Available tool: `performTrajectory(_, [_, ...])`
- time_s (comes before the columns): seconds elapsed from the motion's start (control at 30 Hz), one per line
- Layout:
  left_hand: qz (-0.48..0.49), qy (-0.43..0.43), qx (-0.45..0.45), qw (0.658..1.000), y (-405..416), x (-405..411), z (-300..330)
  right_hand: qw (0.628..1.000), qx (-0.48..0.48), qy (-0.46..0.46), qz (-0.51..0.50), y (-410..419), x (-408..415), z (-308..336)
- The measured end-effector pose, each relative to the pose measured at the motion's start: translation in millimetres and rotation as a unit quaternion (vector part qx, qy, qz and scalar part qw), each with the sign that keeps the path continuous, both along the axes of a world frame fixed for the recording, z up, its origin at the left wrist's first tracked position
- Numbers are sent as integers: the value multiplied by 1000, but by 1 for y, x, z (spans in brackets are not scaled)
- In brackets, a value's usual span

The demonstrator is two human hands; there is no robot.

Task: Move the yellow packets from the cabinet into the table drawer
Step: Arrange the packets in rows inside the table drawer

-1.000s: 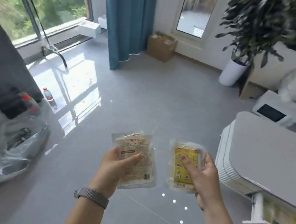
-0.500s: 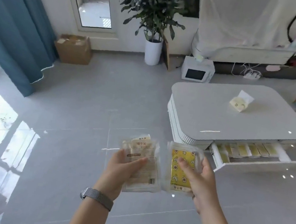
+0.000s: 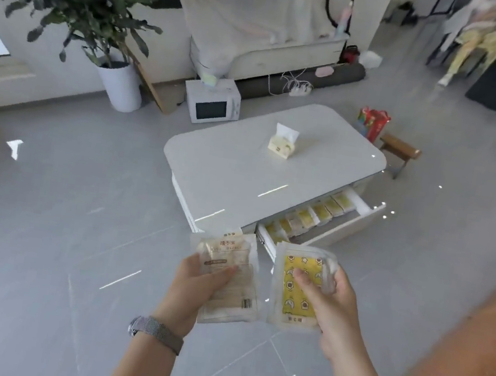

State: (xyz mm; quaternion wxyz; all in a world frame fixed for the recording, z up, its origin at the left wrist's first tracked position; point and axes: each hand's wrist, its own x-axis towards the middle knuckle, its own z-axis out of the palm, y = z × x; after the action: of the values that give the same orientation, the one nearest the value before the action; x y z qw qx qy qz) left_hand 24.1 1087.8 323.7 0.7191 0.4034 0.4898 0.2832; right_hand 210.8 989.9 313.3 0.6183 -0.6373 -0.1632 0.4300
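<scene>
Both gripped: L hand (image 3: 193, 289) pale packet (image 3: 228, 278), R hand (image 3: 330, 306) yellow packet (image 3: 296, 288); print illegible.

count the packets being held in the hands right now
2 that show: one, back side up, in the left hand, one yellow packet in the right hand. Each may be a stack hiding more underneath.

Left hand (image 3: 196, 289), right hand (image 3: 330, 309) raised, fingers curled.

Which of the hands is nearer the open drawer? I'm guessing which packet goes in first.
Right. The right hand sits just below the drawer's near corner; the left hand is farther left, below the table's corner.
</scene>
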Motion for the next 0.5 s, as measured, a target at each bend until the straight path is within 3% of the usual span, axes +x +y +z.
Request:
performTrajectory(0.3, [-45,7,-13,999,55,136,-12,999,-19,-14,-42,38,131,-7])
performTrajectory(0.5, [-37,16,-23,999,117,217,-34,999,-23,-26,-11,112,218,-26])
